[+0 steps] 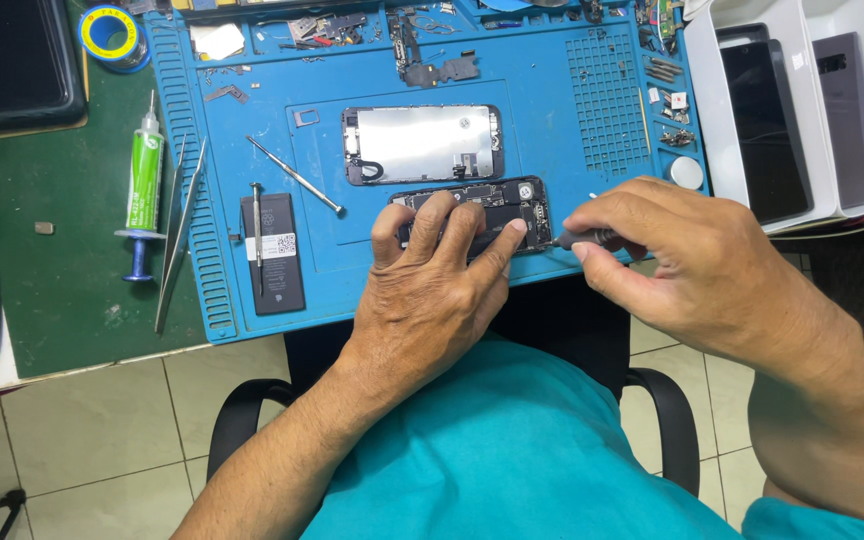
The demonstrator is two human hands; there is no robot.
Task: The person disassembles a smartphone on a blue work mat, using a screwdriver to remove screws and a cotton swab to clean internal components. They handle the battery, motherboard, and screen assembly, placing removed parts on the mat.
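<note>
Blue silicone mat [552, 110] covers our worktop, and on it lies the opened phone body [512, 205], near the mat's front edge. Our left hand [432, 290] presses down on it, fingers [434, 215] spread flat across its insides, gripping nothing. Our right hand [687, 265] pinches a dark screwdriver [584, 238], its tip at the phone's right end. Just behind sits the detached screen panel [422, 143]. Left of our hands lie a black battery [274, 255], a metal probe [297, 177] and tweezers [180, 235].
</note>
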